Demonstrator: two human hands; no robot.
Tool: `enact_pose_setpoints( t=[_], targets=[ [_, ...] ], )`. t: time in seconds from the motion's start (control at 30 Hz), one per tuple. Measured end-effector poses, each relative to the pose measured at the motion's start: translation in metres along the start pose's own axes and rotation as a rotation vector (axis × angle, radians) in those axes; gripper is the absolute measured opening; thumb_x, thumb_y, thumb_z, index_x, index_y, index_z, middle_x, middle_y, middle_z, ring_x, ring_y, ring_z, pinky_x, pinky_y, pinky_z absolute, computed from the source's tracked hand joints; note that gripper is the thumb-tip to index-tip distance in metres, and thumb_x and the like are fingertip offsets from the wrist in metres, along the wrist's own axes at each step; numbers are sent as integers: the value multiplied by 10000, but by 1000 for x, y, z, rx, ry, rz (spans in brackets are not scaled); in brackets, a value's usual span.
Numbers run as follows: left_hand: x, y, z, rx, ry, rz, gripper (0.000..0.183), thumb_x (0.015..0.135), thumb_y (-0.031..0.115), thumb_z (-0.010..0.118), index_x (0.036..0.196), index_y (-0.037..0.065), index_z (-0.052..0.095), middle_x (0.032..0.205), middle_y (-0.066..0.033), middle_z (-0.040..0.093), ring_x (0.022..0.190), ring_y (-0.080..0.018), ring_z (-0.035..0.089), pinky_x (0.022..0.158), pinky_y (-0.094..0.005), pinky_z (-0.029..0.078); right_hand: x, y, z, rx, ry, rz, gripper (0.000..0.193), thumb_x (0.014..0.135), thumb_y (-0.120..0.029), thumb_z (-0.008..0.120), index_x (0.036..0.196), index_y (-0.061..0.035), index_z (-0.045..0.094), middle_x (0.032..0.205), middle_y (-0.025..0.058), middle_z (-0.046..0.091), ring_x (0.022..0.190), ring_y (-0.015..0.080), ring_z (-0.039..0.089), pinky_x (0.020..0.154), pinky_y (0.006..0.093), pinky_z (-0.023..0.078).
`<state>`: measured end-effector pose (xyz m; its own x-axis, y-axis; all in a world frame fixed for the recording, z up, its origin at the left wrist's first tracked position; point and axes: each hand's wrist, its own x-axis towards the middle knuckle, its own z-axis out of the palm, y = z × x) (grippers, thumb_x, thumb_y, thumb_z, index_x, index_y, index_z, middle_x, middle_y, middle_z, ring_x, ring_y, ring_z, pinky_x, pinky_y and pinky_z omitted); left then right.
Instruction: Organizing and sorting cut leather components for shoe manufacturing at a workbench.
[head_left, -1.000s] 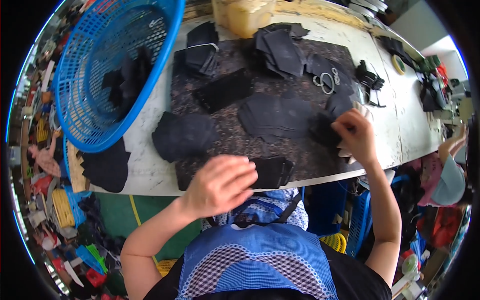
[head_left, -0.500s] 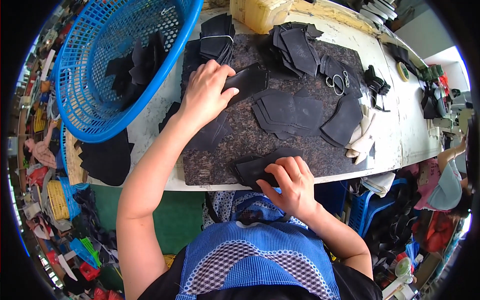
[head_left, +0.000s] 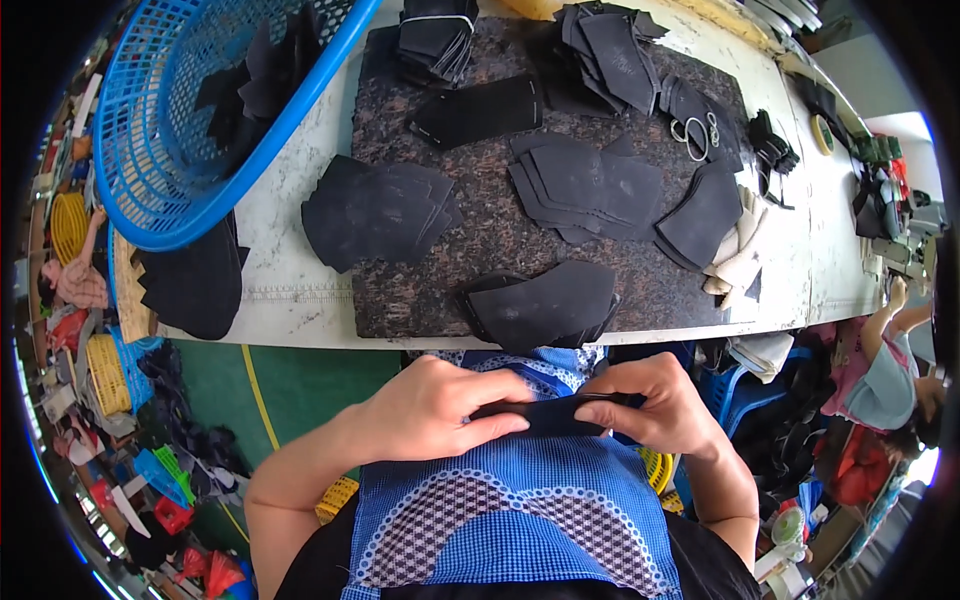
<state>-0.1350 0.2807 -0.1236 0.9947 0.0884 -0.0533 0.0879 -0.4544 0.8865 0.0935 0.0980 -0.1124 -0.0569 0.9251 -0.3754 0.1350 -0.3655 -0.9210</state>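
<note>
Close to my blue apron, just off the table's near edge, a black cut piece (head_left: 553, 417) is stretched between both hands. My left hand (head_left: 440, 405) pinches its left end between thumb and fingers. The right end is gripped by my right hand (head_left: 655, 405). Just beyond them, a stack of black pieces (head_left: 545, 300) lies at the front of the dark speckled board (head_left: 400, 315), slightly over its edge. A single black piece (head_left: 478, 112) with small pale marks lies farther back. Fanned black stacks rest at the left (head_left: 375, 212) and middle (head_left: 590, 188) of the board.
A blue plastic basket (head_left: 190, 235) holding black pieces stands at the far left. Other black pieces (head_left: 195, 285) lie below it. A banded bundle (head_left: 437, 40), another pile (head_left: 610, 60), metal rings (head_left: 689, 138) and pale gloves (head_left: 738, 250) sit toward the back and right. Co-workers are at both sides.
Both hands have drawn back from the board to my lap, now holding a black piece between them. The piece that was under my left hand lies uncovered on the board. My view has shifted slightly.
</note>
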Motion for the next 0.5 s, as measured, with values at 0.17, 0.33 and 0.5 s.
enact_pose_setpoints(
  t=[0.17, 0.33, 0.5],
  targets=[
    [-14, -10, 20, -825, 253, -482, 209, 971, 163, 759, 1007, -42, 742, 803, -78, 755, 684, -110, 726, 609, -231, 593, 7, -1, -13, 383, 131, 203, 196, 986, -129, 735, 892, 38, 693, 710, 25, 655, 617, 80, 672, 516, 215, 523],
    [10, -30, 29, -451, 503, -520, 349, 985, 240, 747, 770, -7, 627, 643, -86, 710, 615, -131, 738, 510, -234, 526, 48, 9, -24, 73, 332, 224, 218, 1006, -151, 717, 909, 17, 616, 697, 15, 644, 588, 56, 625, 510, 216, 487],
    [10, -35, 38, -355, 536, -525, 354, 995, 240, 731, 763, -5, 623, 649, -102, 720, 641, -157, 760, 512, -239, 537, 54, 22, -22, 44, 345, 202, 231, 1020, -159, 698, 922, 19, 587, 680, 33, 643, 584, 64, 635, 514, 223, 499]
  ],
)
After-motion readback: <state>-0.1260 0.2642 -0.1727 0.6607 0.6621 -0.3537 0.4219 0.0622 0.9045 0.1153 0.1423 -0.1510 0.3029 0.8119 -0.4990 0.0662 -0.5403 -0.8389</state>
